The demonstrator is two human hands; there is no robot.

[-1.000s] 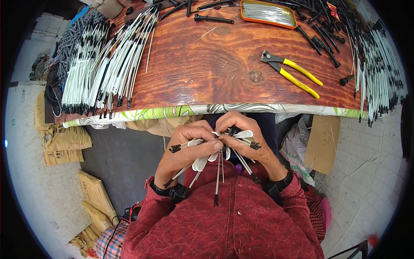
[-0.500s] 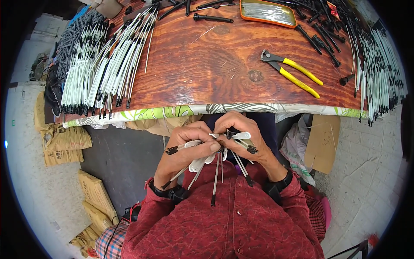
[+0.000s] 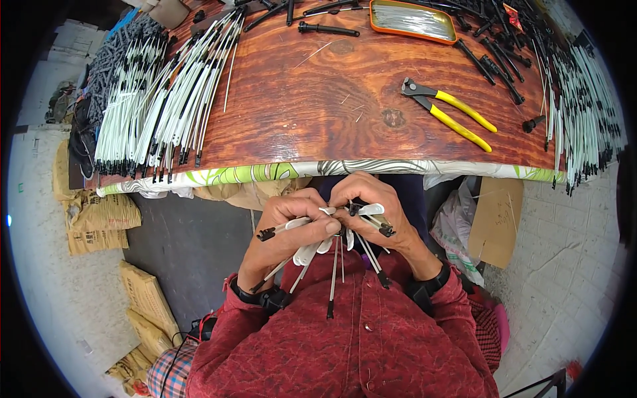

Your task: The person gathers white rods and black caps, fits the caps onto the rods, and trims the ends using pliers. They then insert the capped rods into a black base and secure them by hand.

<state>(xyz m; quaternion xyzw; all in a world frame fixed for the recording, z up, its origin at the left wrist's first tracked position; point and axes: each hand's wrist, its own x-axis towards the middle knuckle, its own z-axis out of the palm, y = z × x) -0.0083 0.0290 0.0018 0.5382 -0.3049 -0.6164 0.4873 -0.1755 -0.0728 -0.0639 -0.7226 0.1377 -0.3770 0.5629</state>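
Note:
Just in front of my chest, below the table edge, both hands hold one cluster of thin ribs (image 3: 333,282). It looks like a small umbrella frame: metal rods with black tips and white slats (image 3: 306,255) fan out from a dark centre. My left hand (image 3: 292,222) pinches near that centre, thumb and fingers closed. My right hand (image 3: 373,209) grips the other side with curled fingers, a white slat end sticking out beside it. The exact joint between the fingertips is hidden.
End-cutting pliers (image 3: 454,114) with yellow handles lie on the wooden table (image 3: 285,93). An orange-rimmed tray (image 3: 373,18) holds fine wires. Bundles of white ribs (image 3: 189,86) lie left, more ribs (image 3: 584,106) right. Black tubular parts (image 3: 490,63) lie at the far right.
My hands stay almost in place, with only tiny shifts of the fingers. The ribs swing very slightly.

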